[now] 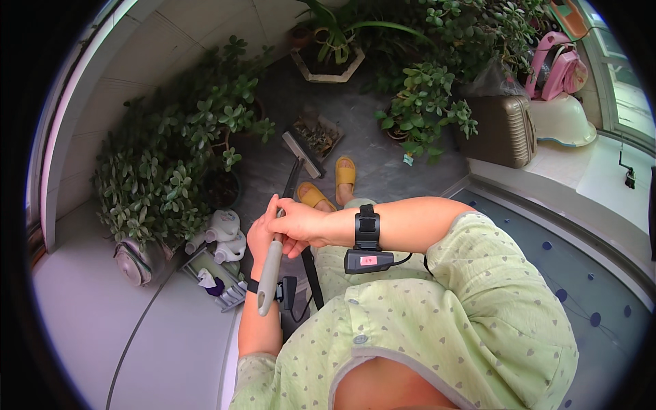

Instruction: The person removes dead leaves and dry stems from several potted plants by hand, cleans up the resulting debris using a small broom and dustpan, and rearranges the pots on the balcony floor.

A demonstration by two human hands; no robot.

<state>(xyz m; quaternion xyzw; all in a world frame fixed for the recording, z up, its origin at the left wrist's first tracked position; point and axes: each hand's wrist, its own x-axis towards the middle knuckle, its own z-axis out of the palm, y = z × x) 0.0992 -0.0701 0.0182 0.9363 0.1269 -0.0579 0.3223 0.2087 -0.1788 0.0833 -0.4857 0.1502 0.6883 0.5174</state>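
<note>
Both my hands meet on the handle (270,277) of a long-handled sweeping tool, below its pale grey grip end. My left hand (260,236) is on the handle's left side, and my right hand (302,224) overlaps it from the right. Some fingers are hidden where the hands cross. The dark shaft (292,179) slants down to a pale bar-shaped head (302,154) on the floor. Right against this bar is a pan with dry leaves (316,134) in it. Whether bar and pan are one piece, I cannot tell.
Potted jade plants (179,174) crowd the left, beside white jugs (225,225) and a grey rack (215,279). A leafy potted plant (420,107), brown suitcase (494,130) and white basin (561,118) stand right. A hexagonal planter (328,77) is ahead. My yellow slippers (345,177) are near the head.
</note>
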